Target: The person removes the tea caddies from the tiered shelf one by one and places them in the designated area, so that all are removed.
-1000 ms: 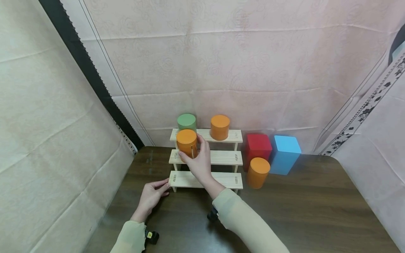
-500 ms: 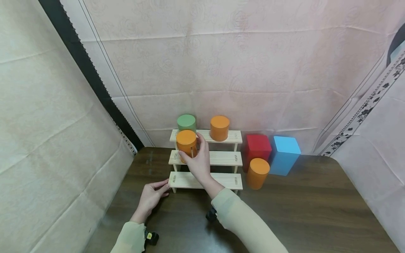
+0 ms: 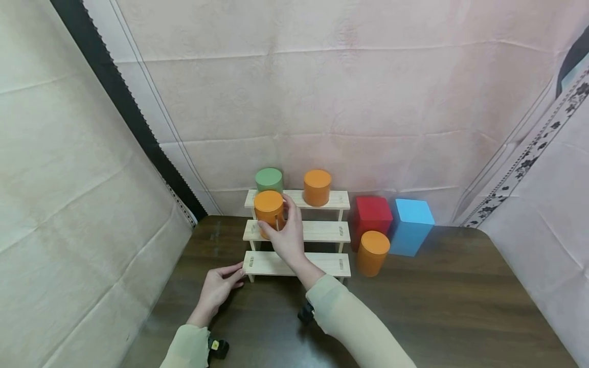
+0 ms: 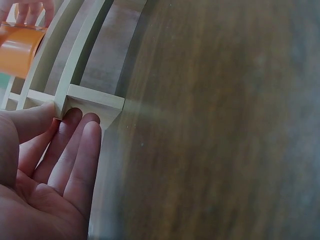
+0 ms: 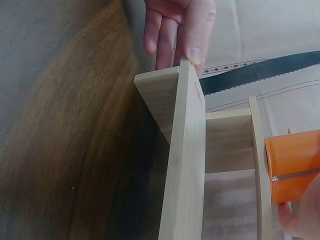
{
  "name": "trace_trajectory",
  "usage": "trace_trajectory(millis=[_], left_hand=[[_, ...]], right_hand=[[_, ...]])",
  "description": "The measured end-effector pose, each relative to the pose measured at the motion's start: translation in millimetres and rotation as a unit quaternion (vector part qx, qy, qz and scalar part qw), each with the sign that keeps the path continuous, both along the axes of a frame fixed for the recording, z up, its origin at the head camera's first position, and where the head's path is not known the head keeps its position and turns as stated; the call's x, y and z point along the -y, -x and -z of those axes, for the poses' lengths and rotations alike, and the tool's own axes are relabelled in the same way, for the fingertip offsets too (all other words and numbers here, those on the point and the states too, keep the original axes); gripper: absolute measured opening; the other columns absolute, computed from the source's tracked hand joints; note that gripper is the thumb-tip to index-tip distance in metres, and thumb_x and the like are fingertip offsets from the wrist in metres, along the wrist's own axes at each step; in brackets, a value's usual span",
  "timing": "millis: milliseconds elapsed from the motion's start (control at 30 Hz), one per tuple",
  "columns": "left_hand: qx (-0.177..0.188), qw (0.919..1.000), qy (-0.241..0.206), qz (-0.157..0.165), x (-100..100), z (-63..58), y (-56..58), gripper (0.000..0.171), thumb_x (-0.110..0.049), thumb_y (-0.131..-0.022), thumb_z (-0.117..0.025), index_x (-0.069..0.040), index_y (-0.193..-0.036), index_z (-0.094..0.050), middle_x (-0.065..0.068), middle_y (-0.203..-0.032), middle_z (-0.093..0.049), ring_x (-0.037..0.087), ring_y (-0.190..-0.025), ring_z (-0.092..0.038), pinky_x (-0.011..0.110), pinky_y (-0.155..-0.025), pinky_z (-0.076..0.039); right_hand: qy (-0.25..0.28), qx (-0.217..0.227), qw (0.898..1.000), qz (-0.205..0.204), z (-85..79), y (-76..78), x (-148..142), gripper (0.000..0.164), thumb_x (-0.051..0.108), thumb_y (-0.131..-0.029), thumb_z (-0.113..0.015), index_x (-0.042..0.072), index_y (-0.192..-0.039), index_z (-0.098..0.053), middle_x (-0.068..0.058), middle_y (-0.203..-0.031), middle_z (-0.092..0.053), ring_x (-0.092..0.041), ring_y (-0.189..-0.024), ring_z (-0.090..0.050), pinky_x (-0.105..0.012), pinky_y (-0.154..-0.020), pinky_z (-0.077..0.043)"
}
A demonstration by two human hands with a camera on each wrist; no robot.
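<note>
A three-step pale wooden stand stands on the dark table. My left hand pinches the left end of its lowest step; in the left wrist view the thumb presses one side of the board and fingers reach beneath it. On the left of the middle step is an orange cylinder, upright, with a thin seam down its side. My right hand grips this cylinder from the right, thumb in front and fingers partly hidden behind. The top step bears a green cylinder at left and a second orange cylinder toward the right.
Right of the stand, a red block, a tall blue block and a third orange cylinder stand close together on the wooden table. Pale cloth hangs behind and at both sides.
The head view has shifted slightly, so everything appears a little further left and lower. Both hands keep their holds on the stand and the orange cylinder.
</note>
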State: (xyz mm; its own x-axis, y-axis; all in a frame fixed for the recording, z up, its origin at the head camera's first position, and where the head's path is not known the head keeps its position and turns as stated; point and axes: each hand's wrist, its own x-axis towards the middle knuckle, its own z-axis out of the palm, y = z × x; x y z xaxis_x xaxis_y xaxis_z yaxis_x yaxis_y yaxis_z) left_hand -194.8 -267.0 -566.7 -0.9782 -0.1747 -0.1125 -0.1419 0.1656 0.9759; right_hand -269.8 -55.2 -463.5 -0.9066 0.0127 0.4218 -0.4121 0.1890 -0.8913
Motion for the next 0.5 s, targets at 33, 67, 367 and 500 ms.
trace_trajectory(millis=[33, 67, 367, 500], left_hand=[[0.000, 1.0000, 0.000, 0.000, 0.2, -0.1, 0.0, 0.030, -0.010, -0.101, -0.077, -0.001, -0.130, -0.076, 0.018, -0.138, -0.069, 0.022, -0.107, -0.076, 0.032, -0.081, -0.067], [0.000, 1.0000, 0.001, -0.001, 0.2, -0.2, 0.0, 0.030, -0.010, -0.101, -0.077, -0.001, -0.130, -0.076, 0.018, -0.138, -0.069, 0.022, -0.107, -0.076, 0.032, -0.081, -0.067], [0.006, 1.0000, 0.003, -0.005, -1.1, -1.4, -2.2, 0.030, -0.009, -0.101, -0.077, -0.002, -0.130, -0.076, 0.018, -0.139, -0.069, 0.021, -0.107, -0.075, 0.032, -0.081, -0.067], [0.004, 1.0000, 0.002, -0.007, -1.3, -2.1, -1.8, 0.031, -0.010, -0.101, -0.077, -0.003, -0.130, -0.076, 0.018, -0.139, -0.069, 0.021, -0.107, -0.075, 0.032, -0.081, -0.067]], right_hand=[[0.001, 0.001, 1.000, -0.001, 0.0, 0.1, 0.1, 0.092, 0.024, -0.089, -0.092, 0.020, -0.163, -0.038, -0.005, -0.143, -0.049, -0.019, -0.129, -0.052, -0.040, -0.113, -0.052], [0.002, 0.001, 1.000, -0.001, -0.2, 0.1, 0.2, 0.092, 0.024, -0.089, -0.092, 0.021, -0.163, -0.038, -0.005, -0.143, -0.049, -0.019, -0.129, -0.052, -0.040, -0.113, -0.052], [0.003, 0.003, 1.000, 0.003, 1.5, 1.0, -1.6, 0.091, 0.025, -0.087, -0.094, 0.021, -0.162, -0.042, -0.004, -0.143, -0.051, -0.019, -0.127, -0.053, -0.040, -0.109, -0.055], [0.006, 0.000, 1.000, 0.003, 0.9, 1.2, -1.5, 0.091, 0.025, -0.087, -0.094, 0.021, -0.162, -0.042, -0.004, -0.144, -0.052, -0.020, -0.127, -0.053, -0.042, -0.109, -0.055]])
